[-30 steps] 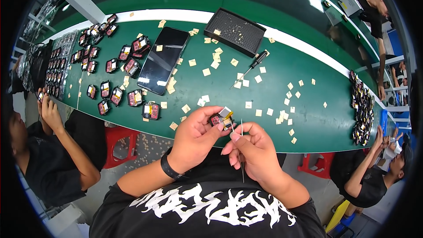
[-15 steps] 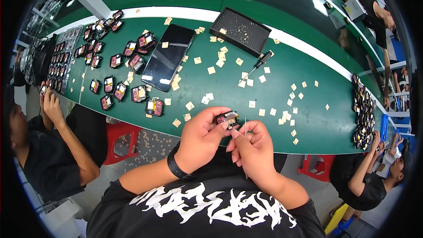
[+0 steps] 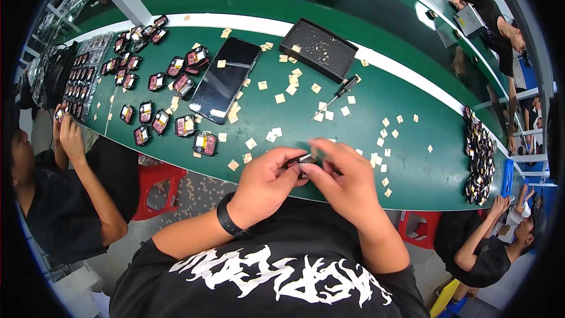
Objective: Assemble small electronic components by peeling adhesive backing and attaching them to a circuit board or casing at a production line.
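My left hand (image 3: 263,181) is closed on a small black electronic device (image 3: 293,162), pinching its side between thumb and fingers over the near edge of the table. The device is tilted and partly covered by my fingers. My right hand (image 3: 348,178) meets it from the other side, thumb against its edge. Its fingers are curled, the fingertips smeared by motion, and whatever they hold is hidden. Beyond my hands, small pale square pieces (image 3: 271,136) lie scattered. To the left are similar black devices with pink circuit boards, the nearest device (image 3: 205,143) lying flat.
A large dark phone-like slab (image 3: 225,79) lies on the green table (image 3: 265,112). Behind are a black tray (image 3: 318,50) with tiny bits and a screwdriver (image 3: 335,97). A heap of devices (image 3: 481,162) is at far right. People sit at both sides.
My right hand has moved up and closer against the device, its fingers now raised and blurred. The thin metal tool it held no longer shows. The device has tipped, so its pink board is mostly hidden.
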Tool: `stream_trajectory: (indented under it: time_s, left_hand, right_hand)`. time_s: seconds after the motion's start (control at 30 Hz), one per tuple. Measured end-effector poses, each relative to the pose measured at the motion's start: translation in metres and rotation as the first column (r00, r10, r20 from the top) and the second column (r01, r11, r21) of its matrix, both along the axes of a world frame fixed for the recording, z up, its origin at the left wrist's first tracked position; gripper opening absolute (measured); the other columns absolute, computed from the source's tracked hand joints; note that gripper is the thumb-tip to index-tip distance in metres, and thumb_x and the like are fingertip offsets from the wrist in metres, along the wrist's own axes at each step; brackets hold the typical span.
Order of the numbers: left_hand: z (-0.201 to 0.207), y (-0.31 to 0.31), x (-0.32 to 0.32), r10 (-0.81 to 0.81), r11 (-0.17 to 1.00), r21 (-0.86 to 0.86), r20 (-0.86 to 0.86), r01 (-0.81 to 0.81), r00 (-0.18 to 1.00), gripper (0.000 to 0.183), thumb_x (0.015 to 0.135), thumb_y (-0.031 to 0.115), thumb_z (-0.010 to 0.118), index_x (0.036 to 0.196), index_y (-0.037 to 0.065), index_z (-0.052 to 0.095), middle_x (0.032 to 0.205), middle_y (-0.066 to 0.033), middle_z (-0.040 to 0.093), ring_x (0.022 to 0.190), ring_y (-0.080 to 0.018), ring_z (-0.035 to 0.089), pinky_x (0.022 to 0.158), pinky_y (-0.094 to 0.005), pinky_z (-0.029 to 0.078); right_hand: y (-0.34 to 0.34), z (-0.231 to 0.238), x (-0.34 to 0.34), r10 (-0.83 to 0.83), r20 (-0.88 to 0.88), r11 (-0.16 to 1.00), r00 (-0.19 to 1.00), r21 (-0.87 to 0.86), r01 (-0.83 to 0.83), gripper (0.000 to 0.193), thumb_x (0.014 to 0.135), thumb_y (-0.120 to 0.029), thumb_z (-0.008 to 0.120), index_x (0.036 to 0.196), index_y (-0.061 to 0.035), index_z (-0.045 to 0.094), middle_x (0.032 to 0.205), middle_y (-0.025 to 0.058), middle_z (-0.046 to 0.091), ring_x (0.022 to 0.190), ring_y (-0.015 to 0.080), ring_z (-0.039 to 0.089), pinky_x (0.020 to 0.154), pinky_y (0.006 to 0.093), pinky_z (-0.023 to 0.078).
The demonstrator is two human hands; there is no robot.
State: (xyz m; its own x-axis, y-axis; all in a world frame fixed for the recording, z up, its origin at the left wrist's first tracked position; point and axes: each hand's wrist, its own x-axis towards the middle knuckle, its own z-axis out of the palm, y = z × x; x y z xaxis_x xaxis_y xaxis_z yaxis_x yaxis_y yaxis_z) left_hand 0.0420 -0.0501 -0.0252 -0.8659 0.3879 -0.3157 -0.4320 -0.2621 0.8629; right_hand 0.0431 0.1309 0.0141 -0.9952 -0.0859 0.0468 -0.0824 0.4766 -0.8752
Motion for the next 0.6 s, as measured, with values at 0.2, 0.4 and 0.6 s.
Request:
stream_trajectory:
  time_s: [0.2,0.4,0.6]
  left_hand:
    - [-0.005,0.001,0.002,0.04,0.999,0.018,-0.015,-0.04,0.999,0.02,0.101,-0.004,0.051,0.121,-0.005,0.053,0.115,-0.0114,0.064,0.104,-0.0141,0.066,0.091,-0.0293,0.058]
    - [-0.002,0.002,0.002,0.039,0.999,-0.027,-0.034,-0.039,0.999,0.02,0.099,-0.007,0.051,0.119,-0.004,0.05,0.114,-0.0128,0.064,0.103,-0.0159,0.066,0.093,-0.0319,0.059]
    - [-0.004,0.001,0.002,0.018,1.0,-0.012,-0.03,-0.018,0.999,0.02,0.1,-0.007,0.048,0.119,-0.005,0.048,0.114,-0.0134,0.063,0.105,-0.0169,0.066,0.095,-0.0336,0.058]
  right_hand:
    - [0.003,-0.014,0.005,0.078,-0.054,0.992,0.995,0.104,-0.072,0.016,0.09,-0.007,0.071,0.105,-0.0029,0.069,0.087,0.0112,0.066,0.066,0.0238,0.062,0.059,0.0352,0.048]
    - [0.001,-0.018,0.016,-0.006,0.355,0.949,0.935,-0.294,0.117,0.01,0.094,-0.004,0.067,0.103,0.0022,0.066,0.077,0.0007,0.066,0.063,0.0026,0.05,0.055,0.0215,0.039]
    - [-0.008,-0.027,0.024,-0.031,0.341,0.905,0.939,-0.389,0.171,0.01,0.095,-0.003,0.067,0.103,0.003,0.068,0.078,-0.0008,0.066,0.065,0.0005,0.05,0.054,0.0195,0.039]
